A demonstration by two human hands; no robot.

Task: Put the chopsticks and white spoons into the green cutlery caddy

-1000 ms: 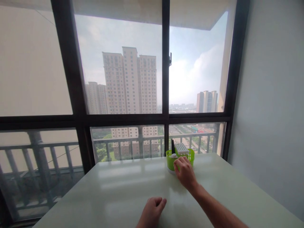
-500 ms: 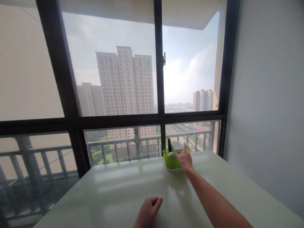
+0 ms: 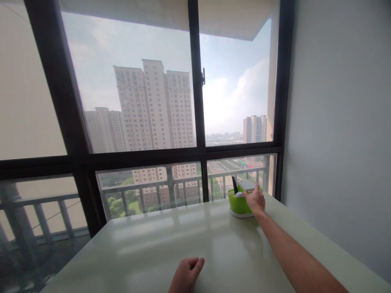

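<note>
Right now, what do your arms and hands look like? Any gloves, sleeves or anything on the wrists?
Both hands are bare, with no gloves. The right hand comes off a long forearm with no sleeve, watch or band in view. Of the left hand only the curled fingers and knuckles show at the bottom edge, with no rings visible; its wrist is out of frame.

Pale glossy surface abuts a dark-framed window. Grey wall at right. Balcony railing and high-rise towers outside.
</note>
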